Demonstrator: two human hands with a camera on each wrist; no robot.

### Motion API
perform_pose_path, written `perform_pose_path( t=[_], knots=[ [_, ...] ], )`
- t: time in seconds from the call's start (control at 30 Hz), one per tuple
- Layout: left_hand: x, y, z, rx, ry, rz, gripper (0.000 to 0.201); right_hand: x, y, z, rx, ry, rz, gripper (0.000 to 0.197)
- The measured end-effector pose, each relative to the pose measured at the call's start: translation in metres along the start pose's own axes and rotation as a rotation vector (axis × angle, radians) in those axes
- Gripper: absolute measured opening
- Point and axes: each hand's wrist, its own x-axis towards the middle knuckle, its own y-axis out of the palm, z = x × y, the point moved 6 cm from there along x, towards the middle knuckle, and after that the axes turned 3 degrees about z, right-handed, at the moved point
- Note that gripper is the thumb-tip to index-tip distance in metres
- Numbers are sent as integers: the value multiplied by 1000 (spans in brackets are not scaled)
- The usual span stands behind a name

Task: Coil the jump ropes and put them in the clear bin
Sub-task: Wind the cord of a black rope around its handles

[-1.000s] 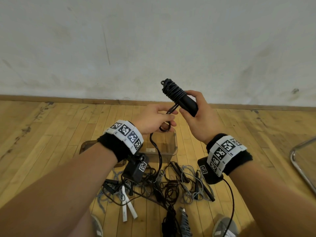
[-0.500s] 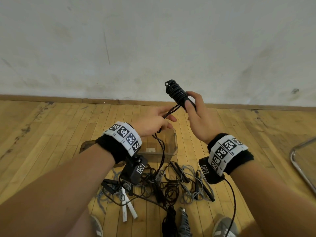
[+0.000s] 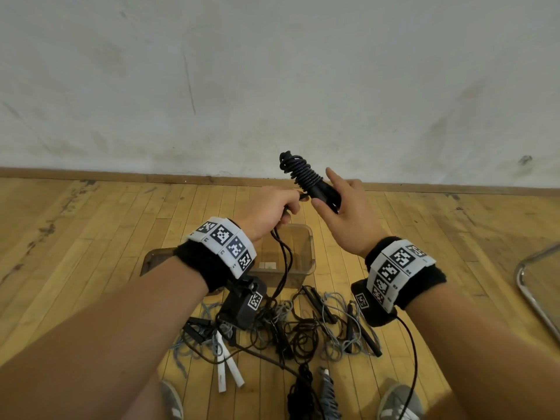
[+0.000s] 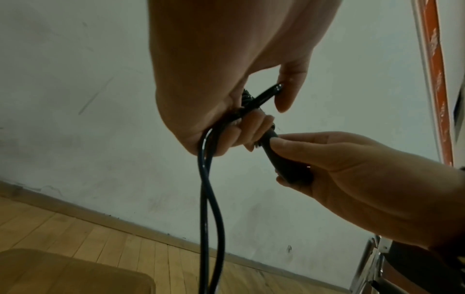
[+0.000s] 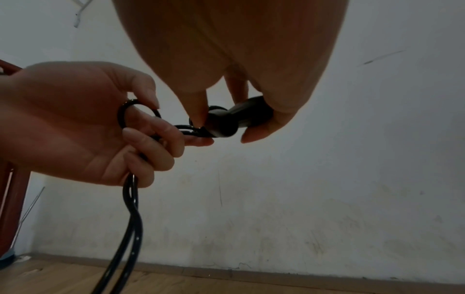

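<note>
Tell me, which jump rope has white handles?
The gray jump rope lying at the left of the floor pile, its two white handles side by side; the others' handles look black.

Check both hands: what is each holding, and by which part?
One black jump rope. The right hand grips its handles just below the wound coil; the left hand grips the loose doubled cord that trails toward the floor.
</note>
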Motion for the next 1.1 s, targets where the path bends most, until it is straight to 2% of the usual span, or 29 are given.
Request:
perform_pose_path(
  t=[0.07, 0.1, 0.23, 0.3, 0.33, 0.43, 0.5, 0.57, 0.87, 1.0, 1.1],
  knots=[
    [0, 0, -3, -25, 37, -23, 32, 0, -2, 2, 33, 4, -37, 70],
    [0, 0, -4, -33, 46, -33, 32, 0, -3, 3, 46, -5, -51, 68],
    [3, -5, -2, 54, 77, -117, 52, -1, -7, 6, 96, -49, -89, 56],
    [2, -7, -2, 68, 113, -134, 59, -1, -7, 6, 222, -31, -69, 51],
    [2, -6, -3, 69, 124, -131, 57, -2, -6, 6, 334, -7, -30, 47],
    [-1, -5, -6, 57, 132, -109, 30, -6, 3, 6, 579, 66, 144, 42],
    [-3, -3, -5, 39, 97, -83, 18, -6, 3, 7, 514, 37, 172, 42],
    [-4, -2, -2, -20, 39, -52, 12, -5, -1, 9, 432, -21, 141, 41],
    [-4, 5, 2, -103, -92, 77, 27, -7, -12, 12, 260, -118, -10, 43],
    [-5, 11, 4, -105, -97, 126, 30, -6, -18, 11, 278, -82, -65, 43],
    [-7, 11, 1, -164, -79, 109, 33, -6, -20, 7, 284, -47, -58, 44]
  ],
)
